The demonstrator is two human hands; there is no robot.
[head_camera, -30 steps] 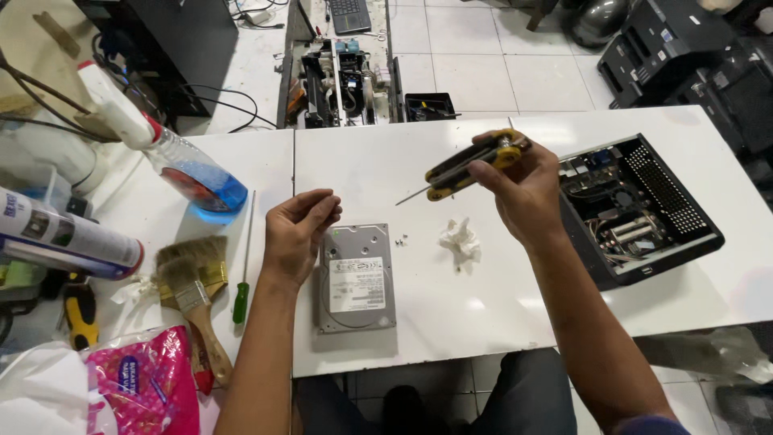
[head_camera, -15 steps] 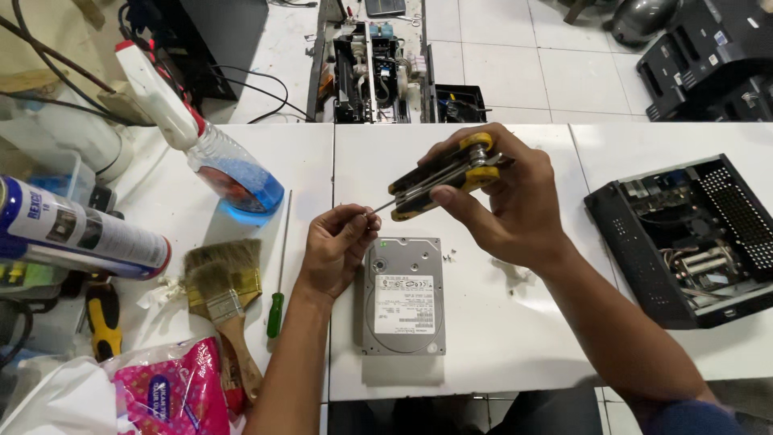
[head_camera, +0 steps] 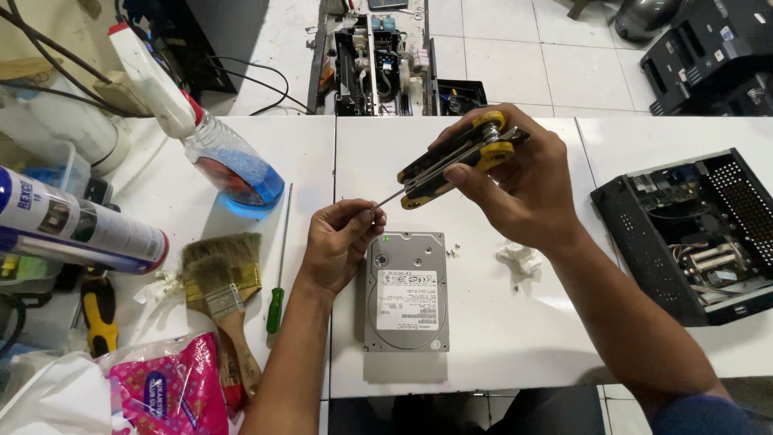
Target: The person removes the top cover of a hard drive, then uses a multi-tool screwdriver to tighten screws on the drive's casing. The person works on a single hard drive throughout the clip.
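Now — right hand (head_camera: 519,181) gripping yellow folding key set (head_camera: 459,159) above the desk (head_camera: 499,338) | left hand (head_camera: 342,242) pinching its extended thin key (head_camera: 388,198) at the tip | hard drive (head_camera: 406,290) flat on desk, just beside left hand — green screwdriver (head_camera: 279,266) and brushes (head_camera: 219,282) further left.

left hand (head_camera: 338,246): palm down, fingertips pinched together, forearm reaching up from below
right hand (head_camera: 515,181): raised, fingers curled in a grip, thumb extended, forearm angled from lower right

Spray can (head_camera: 76,229) cut off left
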